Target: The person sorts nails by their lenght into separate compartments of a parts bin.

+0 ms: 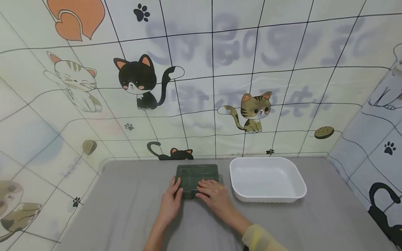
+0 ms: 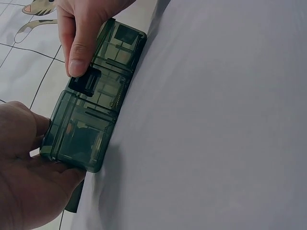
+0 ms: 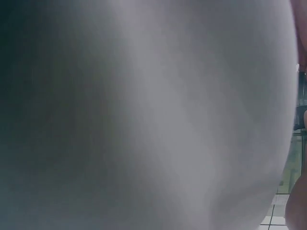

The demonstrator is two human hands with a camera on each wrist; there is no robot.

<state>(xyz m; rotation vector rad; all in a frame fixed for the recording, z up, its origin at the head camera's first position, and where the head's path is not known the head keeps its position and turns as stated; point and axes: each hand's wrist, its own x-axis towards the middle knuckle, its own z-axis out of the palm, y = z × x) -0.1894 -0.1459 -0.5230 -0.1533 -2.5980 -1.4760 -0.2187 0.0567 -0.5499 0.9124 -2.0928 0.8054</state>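
A dark green see-through plastic box (image 1: 188, 176) with inner compartments lies on the grey cloth, its lid down. At its left front corner my left hand (image 1: 169, 202) grips the side between thumb and fingers. My right hand (image 1: 218, 197) rests with its fingers spread over the right part of the lid. In the left wrist view, the right thumb (image 2: 79, 61) touches the black latch (image 2: 86, 81) on the box's front. Small contents show dimly through the plastic; their kind is unclear. Most of the right wrist view is blurred pale grey, with only a strip of hand and box at its edge.
A white plastic tray (image 1: 267, 197) stands just right of the box. Grey cloth (image 1: 132, 216) covers the table. Behind and at both sides hang white sheets (image 1: 201, 87) with a grid and cartoon cats, meeting the table's back edge.
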